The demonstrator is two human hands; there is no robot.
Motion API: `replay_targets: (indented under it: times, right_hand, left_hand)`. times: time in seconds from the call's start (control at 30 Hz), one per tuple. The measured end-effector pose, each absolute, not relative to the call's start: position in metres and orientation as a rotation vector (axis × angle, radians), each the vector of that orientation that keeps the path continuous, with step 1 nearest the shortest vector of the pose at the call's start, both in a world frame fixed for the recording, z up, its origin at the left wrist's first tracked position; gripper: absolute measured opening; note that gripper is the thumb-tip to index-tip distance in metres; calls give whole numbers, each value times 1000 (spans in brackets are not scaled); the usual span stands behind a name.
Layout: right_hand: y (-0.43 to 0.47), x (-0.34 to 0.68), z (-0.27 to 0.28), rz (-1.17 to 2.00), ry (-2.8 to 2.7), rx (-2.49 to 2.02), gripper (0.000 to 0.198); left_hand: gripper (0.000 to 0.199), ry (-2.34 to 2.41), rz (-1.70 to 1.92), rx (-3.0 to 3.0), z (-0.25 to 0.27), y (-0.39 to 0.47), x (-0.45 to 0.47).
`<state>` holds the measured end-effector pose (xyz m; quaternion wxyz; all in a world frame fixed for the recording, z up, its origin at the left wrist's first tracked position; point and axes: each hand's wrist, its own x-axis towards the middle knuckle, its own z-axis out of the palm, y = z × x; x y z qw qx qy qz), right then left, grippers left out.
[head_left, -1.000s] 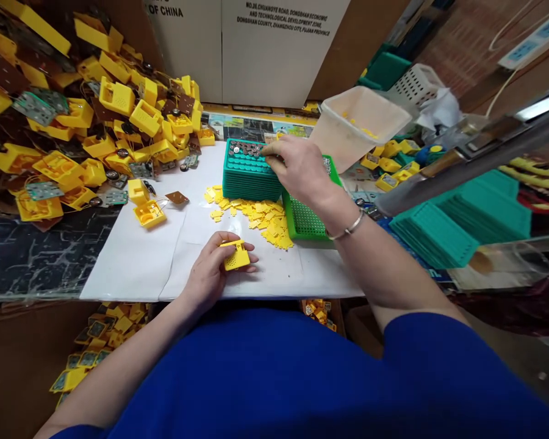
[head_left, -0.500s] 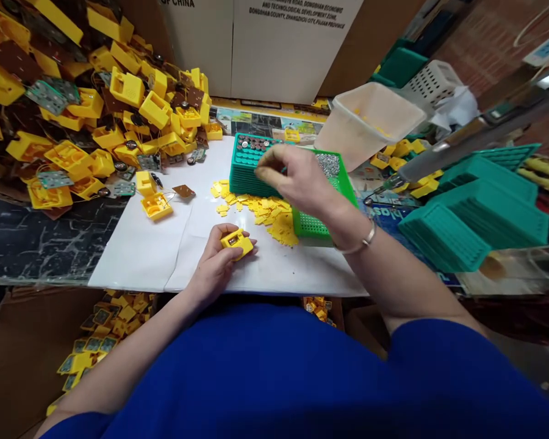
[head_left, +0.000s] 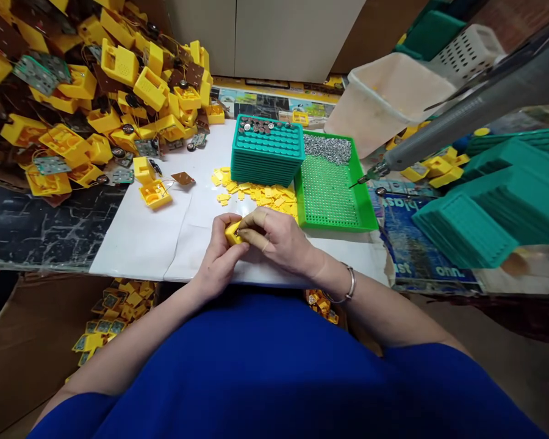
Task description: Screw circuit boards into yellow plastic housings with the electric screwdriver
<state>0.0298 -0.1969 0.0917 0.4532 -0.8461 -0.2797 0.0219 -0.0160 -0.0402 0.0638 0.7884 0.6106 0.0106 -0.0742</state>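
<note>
Case (head_left: 231,233) gripped in the left hand (head_left: 217,259), right hand (head_left: 281,241) pinching a small dark piece (head_left: 238,232) at it, and a slack pinch could drop that piece

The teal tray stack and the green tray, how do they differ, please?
The teal tray stack is many layers tall; the green tray is a single one. On top, the teal tray stack carries dark round pieces; the green tray holds a silvery heap. Both have these gathered at the far end.
</note>
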Motion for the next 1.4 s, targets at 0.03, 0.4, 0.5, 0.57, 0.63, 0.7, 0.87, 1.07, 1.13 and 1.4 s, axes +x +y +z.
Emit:
replay_targets:
  times: [0.03,0.4,0.5,0.57,0.63,0.7,0.87,1.07,1.13,1.4]
  right_hand:
    - [-197,30,91,64,-644,-2092,7]
    - [-196,73,104,396,-671,-2067,22]
    - [-172,86,108,135,-735,-2540,19]
    - [-155,93,107,130,-787,-2795,25]
    - [-143,98,105,153,-819,-2890,29]
    - [-138,99,104,152,-815,-2896,28]
    - [-161,85,106,85,-716,-2685,19]
    - [-203,40,103,-58,-775,-1935,4]
    - [-210,30,100,-117,-855,-1939,4]
    - [-227,31,90,-899,-1638,-2079,21]
  left_hand:
    - [38,-16,-129,1370,65,-40,-16]
    - [20,78,-307,1175,77,-20,-18]
    - [17,112,-351,1098,82,-12,-21]
    - [16,103,-345,1105,84,-11,-22]
    - [16,104,-324,1099,86,-11,-22]
    - [17,119,-293,1081,87,-12,-21]
    - [16,141,-261,1023,87,-12,-15]
    - [18,127,-280,1012,86,-18,-11]
    - [19,113,-298,1012,86,-23,-11]
    - [14,73,-602,1010,91,-28,-2]
